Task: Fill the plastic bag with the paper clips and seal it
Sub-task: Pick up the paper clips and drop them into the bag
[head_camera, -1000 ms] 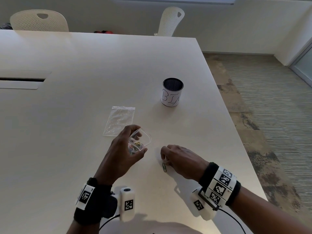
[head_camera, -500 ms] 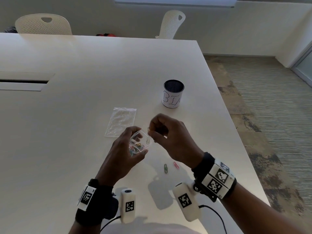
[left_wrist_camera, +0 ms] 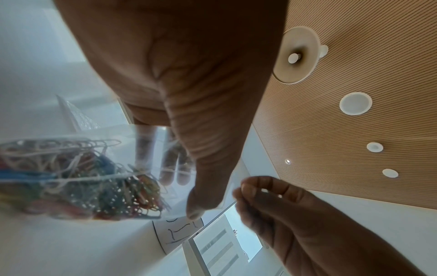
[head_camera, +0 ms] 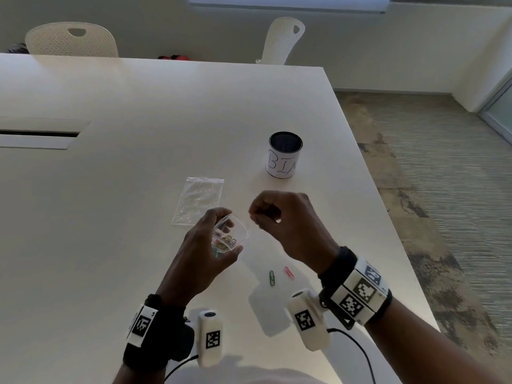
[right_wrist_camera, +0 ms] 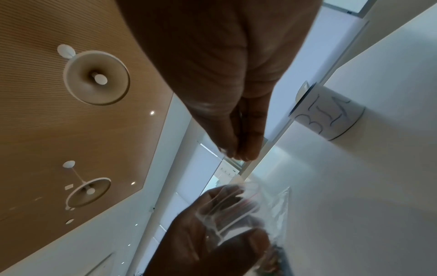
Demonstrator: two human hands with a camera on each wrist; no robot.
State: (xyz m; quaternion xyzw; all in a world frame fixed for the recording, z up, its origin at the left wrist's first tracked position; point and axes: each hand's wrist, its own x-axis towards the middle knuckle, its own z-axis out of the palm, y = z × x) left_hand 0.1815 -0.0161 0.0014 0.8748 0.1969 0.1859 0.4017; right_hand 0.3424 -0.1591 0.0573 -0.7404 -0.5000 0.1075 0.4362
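My left hand (head_camera: pixel 221 231) grips a small clear cup (head_camera: pixel 240 230) just above the table, tilted to the right; several coloured paper clips (left_wrist_camera: pixel 82 177) lie heaped inside it. My right hand (head_camera: pixel 253 217) hovers at the cup's rim, thumb and forefinger pinched together on what looks like a small pale paper clip, hard to make out. The empty clear plastic bag (head_camera: pixel 198 200) lies flat on the table, just beyond my left hand. A green paper clip (head_camera: pixel 272 277) and a pink one (head_camera: pixel 289 272) lie loose on the table below my right wrist.
A round mesh pot with a white label reading BIN (head_camera: pixel 284 155) stands beyond my right hand. The white table (head_camera: pixel 138 106) ends close on the right, with carpet below. Two white chairs (head_camera: pixel 72 38) stand at its far side.
My right hand left the table beside the green clip, rose and moved up-left to the cup's rim, fingers pinched. A pink clip now shows where the hand was. The left hand kept the cup.
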